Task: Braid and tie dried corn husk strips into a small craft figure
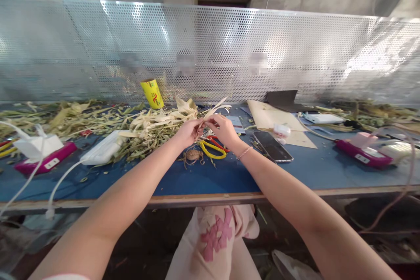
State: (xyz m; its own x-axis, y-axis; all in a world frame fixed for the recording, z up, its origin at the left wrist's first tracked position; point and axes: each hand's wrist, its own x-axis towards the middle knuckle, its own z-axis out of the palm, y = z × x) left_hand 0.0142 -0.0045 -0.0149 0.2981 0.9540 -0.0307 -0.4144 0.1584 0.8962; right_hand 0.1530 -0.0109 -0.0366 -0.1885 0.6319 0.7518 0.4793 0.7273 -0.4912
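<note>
We have the pale dried-leaf strip (216,108) at the fingertips of both hands, long axis slanting up and away to the right, with the right hand (225,130) pinching it and the left hand (189,133) curled closed at its near end, though the exact finger overlap is hidden. Neither hand is clearly nearer, and we see nothing in front of the strip's free end. The yellow-handled tool (213,154) and brown knotted piece (193,155) lie just below our hands, the dried-leaf pile (154,120) beside our left, the smartphone (273,146) right of our right wrist.
</note>
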